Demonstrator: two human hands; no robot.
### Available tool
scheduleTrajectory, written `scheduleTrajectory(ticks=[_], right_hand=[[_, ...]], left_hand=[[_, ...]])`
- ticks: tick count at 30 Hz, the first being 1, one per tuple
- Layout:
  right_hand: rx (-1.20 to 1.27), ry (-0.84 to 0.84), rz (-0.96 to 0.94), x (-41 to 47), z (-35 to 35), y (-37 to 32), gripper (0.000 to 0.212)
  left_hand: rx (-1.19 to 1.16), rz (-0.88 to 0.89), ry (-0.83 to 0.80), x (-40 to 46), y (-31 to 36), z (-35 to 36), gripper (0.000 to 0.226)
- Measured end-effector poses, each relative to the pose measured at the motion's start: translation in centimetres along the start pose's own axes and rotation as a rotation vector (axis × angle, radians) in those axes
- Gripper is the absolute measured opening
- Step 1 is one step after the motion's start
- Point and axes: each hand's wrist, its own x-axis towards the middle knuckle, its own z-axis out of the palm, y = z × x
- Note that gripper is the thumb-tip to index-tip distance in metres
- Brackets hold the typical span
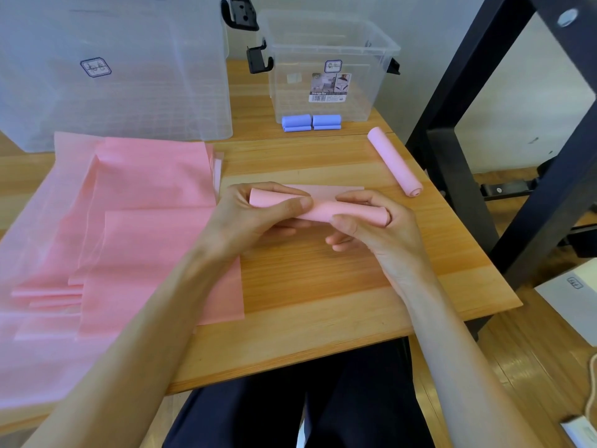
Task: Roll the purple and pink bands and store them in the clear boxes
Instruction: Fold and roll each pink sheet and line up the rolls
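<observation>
A partly rolled pink band point(323, 210) lies across the middle of the wooden table point(323, 286), its flat tail stretching away from me. My left hand point(255, 215) grips the roll's left end with thumb on top. My right hand point(365, 221) grips the right end, fingers curled round it. A finished pink roll point(394, 161) lies at the table's right edge. Two purple rolled bands point(310, 123) sit in front of the small clear box point(326, 66). A large clear box point(113, 69) stands at the back left.
A pile of flat pink bands point(129, 227) covers the left half of the table. A black metal frame point(468, 124) rises just past the right edge. A white box point(571, 305) sits on the floor to the right.
</observation>
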Motion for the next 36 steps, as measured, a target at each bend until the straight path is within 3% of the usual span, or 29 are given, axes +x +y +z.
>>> scheduleTrajectory(ticks=[11,15,20,32,36], right_hand=[[-0.010,0.018,-0.005,-0.02,-0.02,0.13,0.028],[0.002,0.014,-0.022,0.00,0.13,0.00,0.042],[-0.033,0.038,-0.047,-0.01,0.06,0.16,0.030],[-0.019,0.026,-0.028,0.01,0.11,0.08,0.040],[-0.026,0.036,-0.031,0.07,-0.05,0.26,0.028]], left_hand=[[-0.031,0.011,-0.037,-0.01,0.05,-0.19,0.031],[-0.030,-0.039,-0.014,0.00,-0.01,-0.09,0.031],[-0.043,-0.043,-0.010,0.13,-0.12,-0.17,0.025],[0.023,-0.079,-0.009,0.15,-0.15,0.00,0.029],[0.047,-0.031,0.000,0.20,-0.24,-0.21,0.028]])
